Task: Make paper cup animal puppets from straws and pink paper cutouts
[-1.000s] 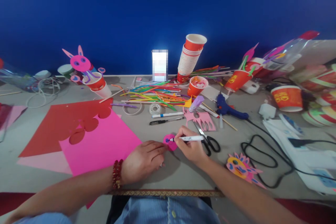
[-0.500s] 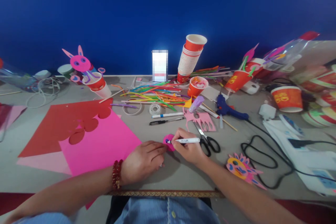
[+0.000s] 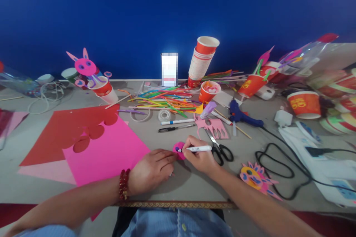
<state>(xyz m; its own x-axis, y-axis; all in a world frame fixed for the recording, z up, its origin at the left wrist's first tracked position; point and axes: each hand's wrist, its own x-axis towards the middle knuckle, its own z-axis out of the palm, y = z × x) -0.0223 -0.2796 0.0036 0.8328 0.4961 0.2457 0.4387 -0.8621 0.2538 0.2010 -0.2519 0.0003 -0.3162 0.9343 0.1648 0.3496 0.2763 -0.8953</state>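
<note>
A small round pink paper piece with a dark blue mark lies on the grey table. My right hand grips a white acrylic marker, its tip at the blue mark. My left hand lies on the table, fingers together and curved, fingertips at the left edge of the round piece; whether they pinch it is unclear. Left of that hand is a large pink sheet over a red sheet, with red round pieces on top. Black-handled scissors lie right of my right hand.
Behind my hands lie a black pen, a tape roll and colourful sticks. A stack of paper cups stands at the back. On the right are a blue glue gun, its black cord and a yellow-pink paper figure.
The blue mark on the round pink piece looks slightly larger. Both hands have stayed almost in place.
</note>
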